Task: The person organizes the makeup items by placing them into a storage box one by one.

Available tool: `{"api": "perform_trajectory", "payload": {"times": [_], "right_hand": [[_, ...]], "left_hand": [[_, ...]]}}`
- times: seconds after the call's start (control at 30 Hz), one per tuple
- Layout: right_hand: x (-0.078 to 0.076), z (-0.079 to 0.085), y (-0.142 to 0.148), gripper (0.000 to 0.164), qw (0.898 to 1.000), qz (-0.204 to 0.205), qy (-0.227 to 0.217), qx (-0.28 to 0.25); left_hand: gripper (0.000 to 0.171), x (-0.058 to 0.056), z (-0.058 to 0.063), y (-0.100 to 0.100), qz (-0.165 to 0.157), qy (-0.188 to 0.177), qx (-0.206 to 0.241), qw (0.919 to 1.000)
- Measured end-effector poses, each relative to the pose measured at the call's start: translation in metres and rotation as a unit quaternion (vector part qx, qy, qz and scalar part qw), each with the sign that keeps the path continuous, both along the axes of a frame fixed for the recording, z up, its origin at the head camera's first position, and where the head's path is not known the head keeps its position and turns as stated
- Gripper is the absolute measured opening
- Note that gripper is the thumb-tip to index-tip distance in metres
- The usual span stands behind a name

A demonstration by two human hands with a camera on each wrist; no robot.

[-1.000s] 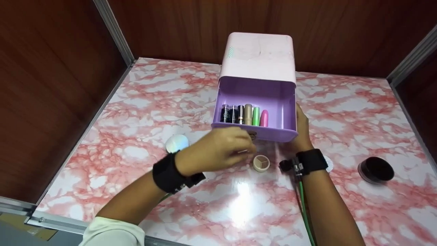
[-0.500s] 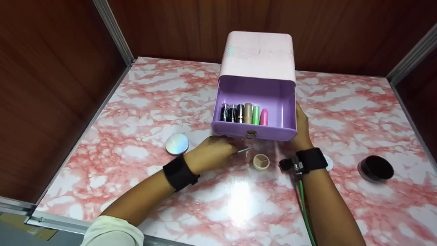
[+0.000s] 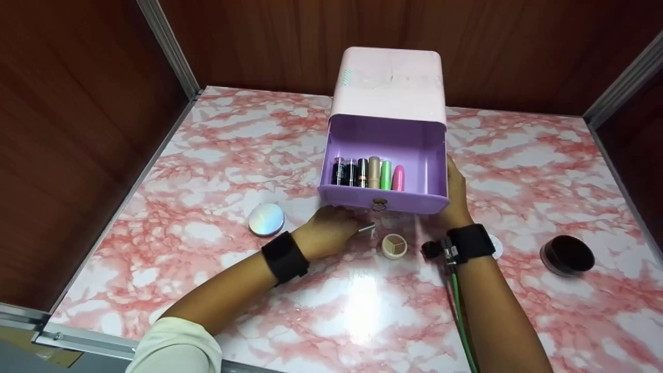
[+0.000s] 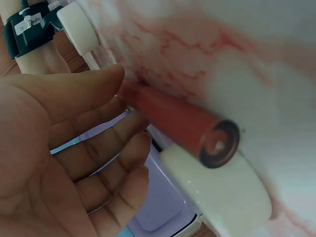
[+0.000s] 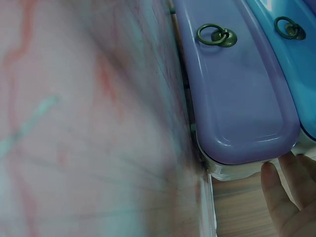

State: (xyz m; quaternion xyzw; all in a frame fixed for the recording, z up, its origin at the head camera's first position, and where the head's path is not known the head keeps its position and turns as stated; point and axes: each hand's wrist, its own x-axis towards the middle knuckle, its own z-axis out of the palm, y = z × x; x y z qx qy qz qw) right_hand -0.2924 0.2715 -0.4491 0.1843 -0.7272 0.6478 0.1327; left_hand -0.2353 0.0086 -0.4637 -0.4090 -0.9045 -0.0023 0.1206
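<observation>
My left hand point(image 3: 327, 230) is low in front of the drawer box point(image 3: 391, 85). In the left wrist view its thumb and index finger pinch one end of a slim red tube point(image 4: 173, 118) with a dark-ringed end. The tube's other end looks silvery from the head view and lies near the table. My right hand point(image 3: 456, 191) rests against the box's right side, fingertips touching near the corner of a closed purple drawer point(image 5: 237, 89); its thumb is hidden. The pulled-out purple top drawer point(image 3: 383, 201) holds a row of several lipstick-like tubes, including a green one point(image 3: 386, 175) and a pink one point(image 3: 398, 178).
A three-shade concealer pot point(image 3: 394, 246) lies right of the tube. To the left is an iridescent round compact point(image 3: 267, 219). A dark-lidded jar point(image 3: 567, 255) stands at the right, and a white round item point(image 3: 496, 247) is partly behind the right wrist. Brown panels point(image 3: 388, 23) enclose the marbled table.
My left hand has dropped from the drawer's front to the table and moved to the left end of the tube. The right hand, box and drawer stay put.
</observation>
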Motion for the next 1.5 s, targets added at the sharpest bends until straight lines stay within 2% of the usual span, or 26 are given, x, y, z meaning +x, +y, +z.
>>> {"api": "perform_trajectory", "payload": {"times": [0.13,0.27,0.37,0.5,0.6,0.8,0.93,1.07,1.27,1.4,1.5], "right_hand": [[0.000,-0.001,0.001,0.068,1.000,0.006,-0.001,-0.003],[0.000,-0.001,0.001,0.071,1.000,0.010,-0.001,-0.007],[0.000,-0.002,0.000,0.070,1.000,0.009,-0.007,-0.016],[0.000,-0.003,0.000,0.069,1.000,0.008,-0.012,-0.017],[0.000,-0.002,0.000,0.068,1.000,0.006,-0.010,-0.013],[-0.001,-0.002,0.001,0.068,1.000,0.005,0.027,-0.004],[-0.001,-0.001,0.001,0.060,1.000,-0.007,0.027,0.012],[0.000,0.000,0.001,0.052,0.999,-0.026,0.026,0.031],[0.000,-0.001,0.001,0.058,1.000,-0.014,0.014,0.015],[0.000,-0.001,0.001,0.056,1.000,-0.013,0.018,0.018],[-0.001,-0.001,0.002,0.053,1.000,-0.013,0.017,0.019]], "left_hand": [[0.012,-0.003,-0.004,0.000,-0.010,0.000,0.035,0.9993],[0.011,-0.006,-0.006,0.000,-0.026,-0.033,0.093,0.9948],[0.013,-0.005,-0.004,0.001,-0.025,-0.079,0.097,0.9919],[0.013,0.001,0.004,0.001,-0.009,-0.133,0.057,0.9894],[0.013,0.007,0.011,0.001,-0.020,-0.160,0.052,0.9855],[0.008,0.021,0.023,0.003,-0.100,-0.166,0.083,0.9775],[0.010,0.032,0.036,0.004,-0.131,-0.176,0.075,0.9727],[0.019,0.041,0.053,0.005,-0.156,-0.148,0.063,0.9746],[0.031,0.051,0.074,0.002,-0.205,-0.093,0.085,0.9705],[0.034,0.053,0.089,0.000,-0.237,-0.091,0.123,0.9594],[0.034,0.053,0.102,-0.002,-0.261,-0.114,0.160,0.9451]]}}
